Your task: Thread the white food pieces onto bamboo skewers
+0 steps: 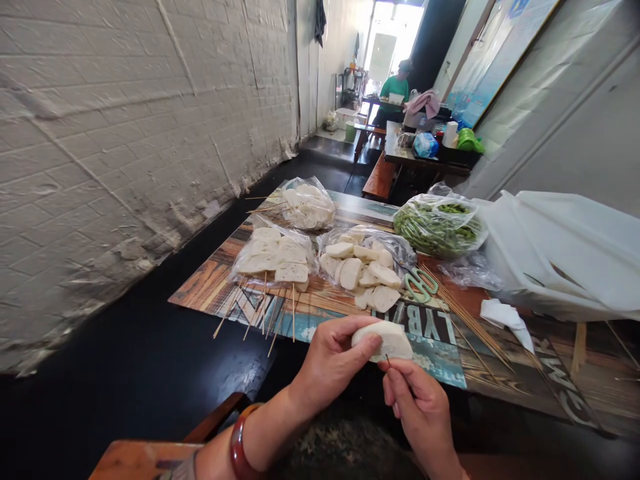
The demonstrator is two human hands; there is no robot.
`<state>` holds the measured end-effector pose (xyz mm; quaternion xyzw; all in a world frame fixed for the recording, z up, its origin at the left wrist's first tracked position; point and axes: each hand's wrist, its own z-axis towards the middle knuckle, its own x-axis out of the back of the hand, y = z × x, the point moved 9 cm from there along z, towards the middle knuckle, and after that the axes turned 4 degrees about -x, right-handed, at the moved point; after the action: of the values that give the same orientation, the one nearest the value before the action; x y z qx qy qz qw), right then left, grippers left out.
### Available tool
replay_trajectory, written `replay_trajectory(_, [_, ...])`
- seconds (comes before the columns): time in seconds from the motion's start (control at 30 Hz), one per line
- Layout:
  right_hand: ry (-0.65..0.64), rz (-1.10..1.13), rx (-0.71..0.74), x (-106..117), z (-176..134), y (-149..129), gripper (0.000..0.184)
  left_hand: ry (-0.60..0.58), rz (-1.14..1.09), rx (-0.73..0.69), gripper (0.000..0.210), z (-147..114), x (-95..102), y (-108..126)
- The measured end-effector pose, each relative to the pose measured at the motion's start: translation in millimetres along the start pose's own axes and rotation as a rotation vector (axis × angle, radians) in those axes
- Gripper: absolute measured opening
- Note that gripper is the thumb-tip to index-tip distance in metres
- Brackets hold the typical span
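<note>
My left hand [336,353] pinches a pale, flat slice [393,340] with a rounded outline, thumb on its near face. Just below and to the right, my right hand [417,400] is closed on a thin skewer, whose tip [387,359] shows at the slice's lower edge. Most of that skewer is hidden by the fingers. Beyond my hands, loose pale slices [367,267] spill from an open plastic bag. To the left lie slices on skewers [275,257] on clear plastic, their sticks pointing toward me. Another bag of skewered slices [307,205] sits behind.
Green-handled scissors [421,285] and a bundle of bare skewers [470,320] lie right of the slices. A bag of green vegetables [440,223], white plastic tubs [565,247] and a crumpled tissue [507,321] are farther right. A person in green [395,87] sits at the back.
</note>
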<state>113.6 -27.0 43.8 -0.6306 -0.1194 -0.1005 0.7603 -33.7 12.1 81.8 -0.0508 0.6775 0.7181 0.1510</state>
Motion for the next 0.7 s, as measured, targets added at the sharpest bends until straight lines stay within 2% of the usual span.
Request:
replay_trajectory(0.27, [0.028, -0.028, 0.002, 2.0, 5.0, -10.9, 0.027, -0.020, 0.006, 0.027, 0.028, -0.1, -2.1, -0.9])
replay_trajectory(0.5, [0.007, -0.003, -0.045, -3.8, 2.4, -5.8, 0.030, -0.019, -0.013, 0.029, 0.032, -0.8, -3.1, -2.1])
replay_trajectory(0.7, [0.009, -0.080, -0.041, -3.1, 2.1, -3.5, 0.040, -0.039, -0.035, 0.058, 0.031, -2.6, -7.7, -6.2])
